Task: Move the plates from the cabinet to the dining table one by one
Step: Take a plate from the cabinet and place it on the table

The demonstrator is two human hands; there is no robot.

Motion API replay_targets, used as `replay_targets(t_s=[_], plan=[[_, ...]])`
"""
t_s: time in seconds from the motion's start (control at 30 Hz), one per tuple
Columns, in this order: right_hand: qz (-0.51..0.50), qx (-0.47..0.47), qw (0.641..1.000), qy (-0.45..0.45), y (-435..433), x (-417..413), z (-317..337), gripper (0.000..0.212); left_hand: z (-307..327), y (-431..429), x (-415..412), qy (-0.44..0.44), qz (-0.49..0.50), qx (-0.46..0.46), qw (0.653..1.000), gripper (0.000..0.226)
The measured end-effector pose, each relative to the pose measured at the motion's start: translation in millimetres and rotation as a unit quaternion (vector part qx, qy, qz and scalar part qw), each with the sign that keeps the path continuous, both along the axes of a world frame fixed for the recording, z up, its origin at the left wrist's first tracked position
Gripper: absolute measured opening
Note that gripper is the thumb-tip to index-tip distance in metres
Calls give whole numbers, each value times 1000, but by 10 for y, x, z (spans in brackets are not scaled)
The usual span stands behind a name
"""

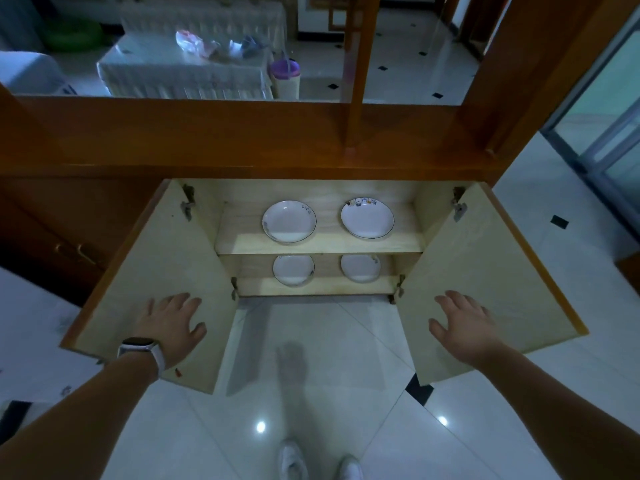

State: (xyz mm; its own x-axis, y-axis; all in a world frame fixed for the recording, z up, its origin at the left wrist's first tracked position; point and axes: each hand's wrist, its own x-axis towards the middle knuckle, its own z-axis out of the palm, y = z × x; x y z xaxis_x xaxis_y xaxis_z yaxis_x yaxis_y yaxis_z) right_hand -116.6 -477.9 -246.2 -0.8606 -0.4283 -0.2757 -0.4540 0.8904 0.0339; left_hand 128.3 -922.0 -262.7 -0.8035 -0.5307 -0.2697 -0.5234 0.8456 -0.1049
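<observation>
The low wooden cabinet (242,143) stands with both doors swung wide. On its upper shelf (239,242) sit two white plates: a left plate (289,221) and a right plate (367,217) with small pictures on its rim. Two smaller-looking white plates lie on the lower shelf, one at the left (293,270) and one at the right (360,268). My left hand (173,322), a watch on its wrist, lies flat with spread fingers on the left door (145,271). My right hand (462,323) lies flat on the right door (485,258). Neither hand holds anything.
Beyond the cabinet's glass partition stands a cloth-covered table (180,69) with bags on it and a purple-lidded container (285,76) beside it. A glossy white tiled floor (311,358) spreads below, with my two white shoes (318,462) at the bottom. A glass sliding door (606,116) is at the right.
</observation>
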Motion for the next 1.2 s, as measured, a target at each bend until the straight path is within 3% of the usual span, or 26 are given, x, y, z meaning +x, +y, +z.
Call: replay_targets(t_s=[0.33, 0.47, 0.77, 1.2], plan=[[37, -50, 998, 15, -689, 268, 24, 57, -192, 82, -399, 100, -106, 88, 985, 63], [56, -65, 996, 13, -926, 338, -14, 56, -296, 128, -522, 95, -135, 100, 981, 57], [74, -91, 993, -14, -1419, 229, -144, 77, -367, 24, -843, 82, -140, 103, 981, 55], [100, -126, 986, -53, -1976, -540, -354, 71, -594, -308, -1522, 81, -94, 96, 988, 49]])
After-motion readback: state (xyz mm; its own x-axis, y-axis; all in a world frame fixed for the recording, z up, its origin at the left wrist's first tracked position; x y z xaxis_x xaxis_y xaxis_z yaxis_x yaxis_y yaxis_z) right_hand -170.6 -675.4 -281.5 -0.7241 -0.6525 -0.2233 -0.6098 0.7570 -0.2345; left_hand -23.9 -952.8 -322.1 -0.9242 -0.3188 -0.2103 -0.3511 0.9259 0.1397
